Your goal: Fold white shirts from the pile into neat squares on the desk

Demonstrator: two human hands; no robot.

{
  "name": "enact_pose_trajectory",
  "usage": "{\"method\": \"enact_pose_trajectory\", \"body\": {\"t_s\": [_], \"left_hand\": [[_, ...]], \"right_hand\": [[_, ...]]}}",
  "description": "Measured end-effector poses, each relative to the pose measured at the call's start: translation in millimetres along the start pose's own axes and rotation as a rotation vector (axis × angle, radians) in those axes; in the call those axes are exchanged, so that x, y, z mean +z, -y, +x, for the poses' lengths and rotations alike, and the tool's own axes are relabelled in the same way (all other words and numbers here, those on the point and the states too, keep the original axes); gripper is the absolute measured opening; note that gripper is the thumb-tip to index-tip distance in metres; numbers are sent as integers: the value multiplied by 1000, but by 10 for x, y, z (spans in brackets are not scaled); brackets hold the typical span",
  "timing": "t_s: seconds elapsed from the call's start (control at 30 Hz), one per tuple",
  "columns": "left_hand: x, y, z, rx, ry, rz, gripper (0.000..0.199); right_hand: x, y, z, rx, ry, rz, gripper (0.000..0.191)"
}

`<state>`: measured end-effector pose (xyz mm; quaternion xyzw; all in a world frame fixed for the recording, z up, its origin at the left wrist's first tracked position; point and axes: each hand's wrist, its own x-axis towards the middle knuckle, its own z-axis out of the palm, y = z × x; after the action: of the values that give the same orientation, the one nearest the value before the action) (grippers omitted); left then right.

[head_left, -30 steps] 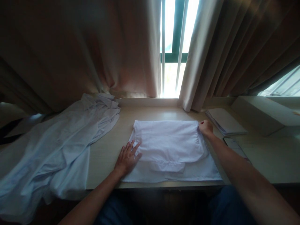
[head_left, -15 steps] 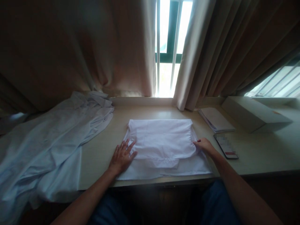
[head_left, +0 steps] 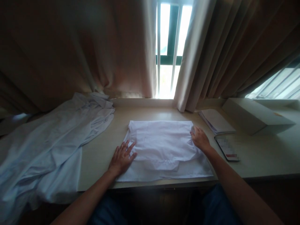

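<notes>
A white shirt (head_left: pixel 161 140) lies folded in front of me, its collar-like flap toward the near table edge. My left hand (head_left: pixel 122 157) rests with fingers spread over the shirt's left edge. At the upper right edge, my right hand (head_left: pixel 200 138) has its fingers curled on the fabric, seemingly pinching it; the fingertips are partly hidden. One layer of the cloth extends past the folded part toward the near side of the table.
A heap of white garments (head_left: pixel 58 140) covers the table's left side and hangs over the front. To the right are folded white cloth (head_left: pixel 217 121), a phone (head_left: pixel 227 150) and a pale box (head_left: pixel 257 115). Curtains (head_left: pixel 122 56) hang behind the table (head_left: pixel 96 159).
My right hand has moved up along the shirt's right edge, from its lower part toward the far corner. My left hand has stayed in place. The view has tilted slightly.
</notes>
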<state>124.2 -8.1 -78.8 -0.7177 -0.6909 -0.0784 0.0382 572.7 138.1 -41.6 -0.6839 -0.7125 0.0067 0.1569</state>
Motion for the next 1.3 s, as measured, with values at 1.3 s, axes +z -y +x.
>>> {"method": "enact_pose_trajectory", "body": {"t_s": [1.3], "left_hand": [[281,229,1520,-147,125,-18,79]], "right_hand": [[391,-37,-844,-224,130,-112,78]]}}
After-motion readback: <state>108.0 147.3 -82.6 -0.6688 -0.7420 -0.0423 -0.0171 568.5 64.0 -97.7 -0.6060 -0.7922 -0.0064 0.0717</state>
